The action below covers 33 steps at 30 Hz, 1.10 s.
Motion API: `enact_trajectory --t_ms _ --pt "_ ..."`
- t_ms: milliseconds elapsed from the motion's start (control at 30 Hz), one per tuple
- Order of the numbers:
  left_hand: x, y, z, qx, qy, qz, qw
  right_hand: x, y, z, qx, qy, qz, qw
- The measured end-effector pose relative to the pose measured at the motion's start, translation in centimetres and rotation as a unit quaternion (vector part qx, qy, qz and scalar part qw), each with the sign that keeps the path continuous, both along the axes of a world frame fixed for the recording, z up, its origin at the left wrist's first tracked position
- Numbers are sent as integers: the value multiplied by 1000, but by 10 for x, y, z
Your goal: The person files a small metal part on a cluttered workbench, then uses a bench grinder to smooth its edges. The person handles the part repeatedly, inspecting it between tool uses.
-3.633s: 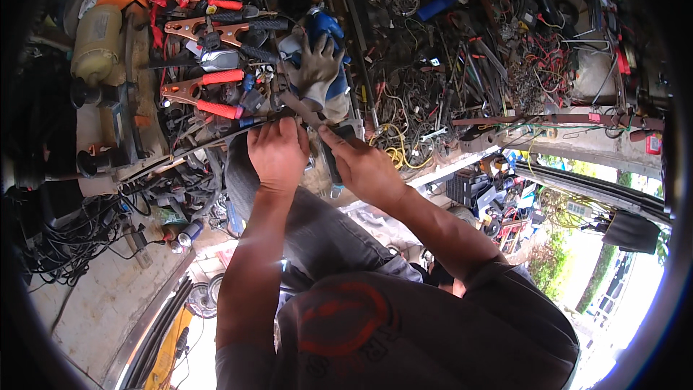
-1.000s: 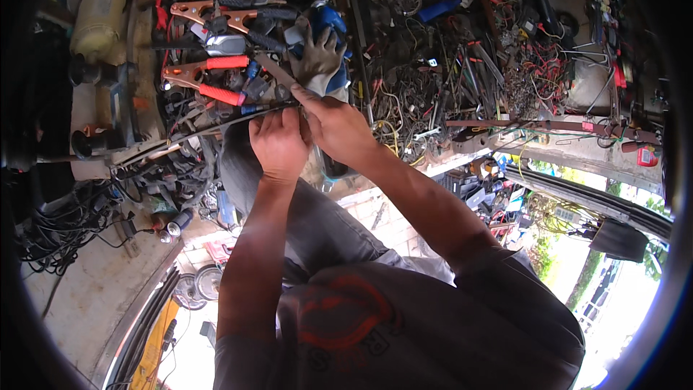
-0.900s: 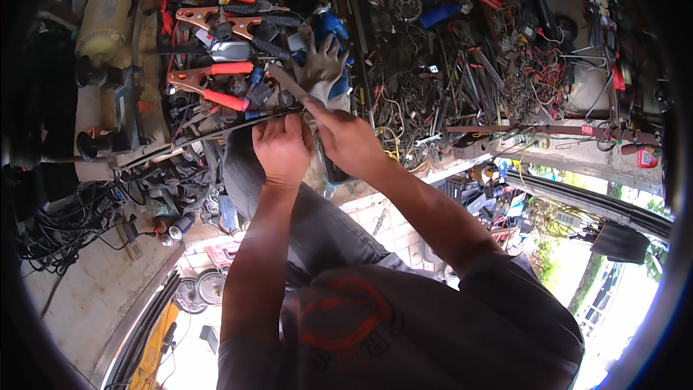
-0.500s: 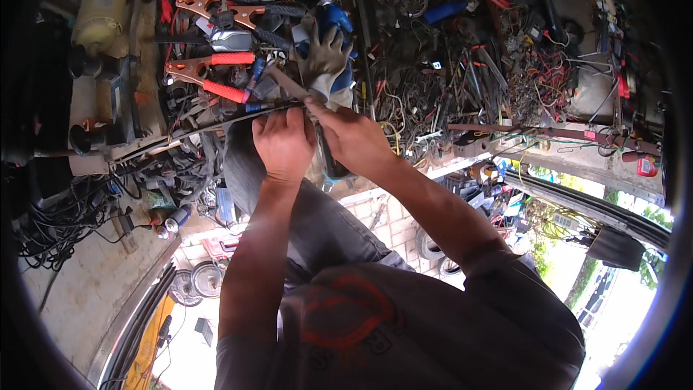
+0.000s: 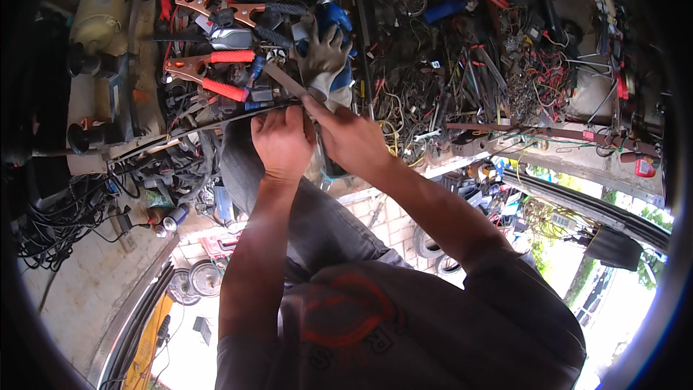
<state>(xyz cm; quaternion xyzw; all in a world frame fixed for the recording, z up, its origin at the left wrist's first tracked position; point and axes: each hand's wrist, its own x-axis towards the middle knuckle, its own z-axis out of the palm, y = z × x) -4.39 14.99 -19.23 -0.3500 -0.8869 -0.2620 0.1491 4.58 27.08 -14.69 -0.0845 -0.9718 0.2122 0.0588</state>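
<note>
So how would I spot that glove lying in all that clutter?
Start at the person's two hands, left hand and right hand. Just above their fingertips a grey work glove lies fingers spread, soft fabric with blue behind it, unlike the red-handled clamps to its left.

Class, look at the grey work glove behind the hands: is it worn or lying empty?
Empty. The grey work glove lies limp among the tools; the left hand and right hand are both bare.

Dull grey metal strip (image 5: 283, 81), knitted cloth glove (image 5: 323, 55), glossy red plastic-sleeved clamp handles (image 5: 224, 89).
</note>
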Motion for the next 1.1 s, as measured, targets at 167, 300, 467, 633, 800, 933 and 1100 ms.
enact_trajectory --t_ms 167,300,467,633,800,933,1100 --pt "2 0 -1 11 1 2 1000 4 -2 5 24 18 -11 999" --pt "0 1 -1 13 4 3 1000 -7 -4 1 35 17 -3 999" --pt "0 0 -1 5 4 6 1000 12 -6 -6 41 -50 -38 997" --pt "3 1 -1 20 -2 11 1000 -4 -6 -9 -32 46 -26 998" --pt "1 1 -3 17 23 11 1000 1 -10 4 -67 -19 -48 996" --pt "4 1 -2 22 -1 22 1000 -15 -9 -1 -58 28 -34 997" --pt "3 0 -2 16 -5 16 1000 1 -9 -12 -66 23 -47 996"
